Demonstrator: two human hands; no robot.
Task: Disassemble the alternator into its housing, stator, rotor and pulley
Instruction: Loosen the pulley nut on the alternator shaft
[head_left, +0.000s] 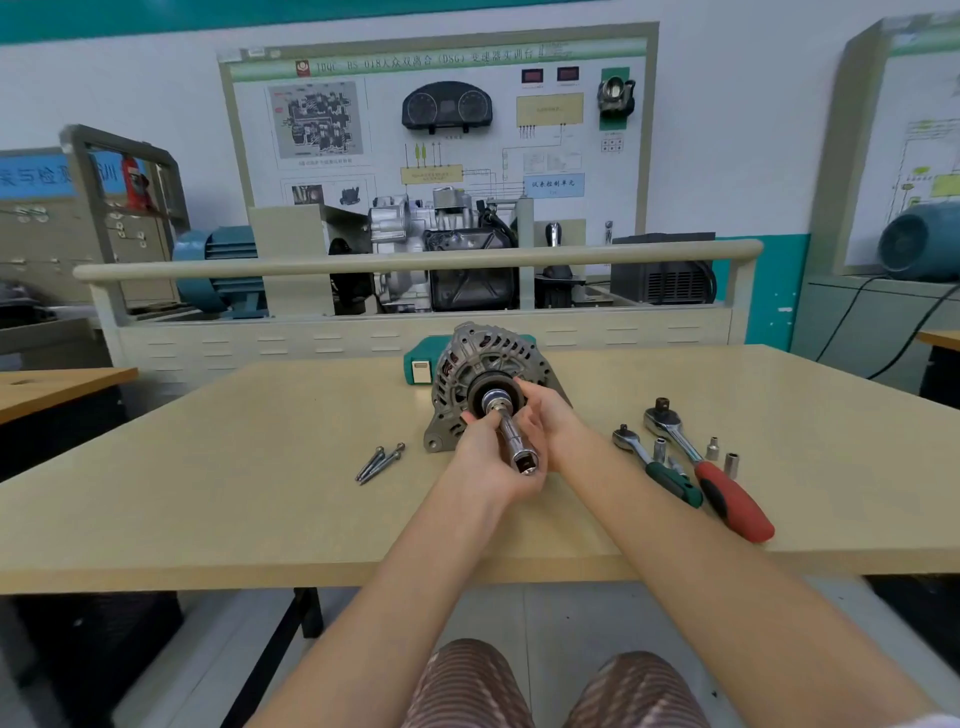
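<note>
Head view showed your beige table (208, 467) running wide, its near edge crossing just above your knees and its far edge meeting a railed bench. Bare tabletop lay broad at nine o'clock of the alternator (485, 382); at three o'clock the room was narrower, taken by tools. The alternator stood upright near the table's middle, pulley (480, 397) facing you, with a teal case (418, 364) just behind it at eleven o'clock. A red-handled ratchet (711, 478) and a green-handled ratchet (660, 470) lay side by side at four o'clock of the alternator, small sockets (724, 454) standing near them. Four long bolts (379, 462) lay together at eight o'clock, apart from the housing.

Both your forearms reached forward and met at the pulley. Your left hand (491, 467) curled around a long chrome socket (514, 441) whose far end sat on the pulley's centre. Your right hand (545, 415) curved its fingers against the pulley's rim at three o'clock, gripping it.
</note>
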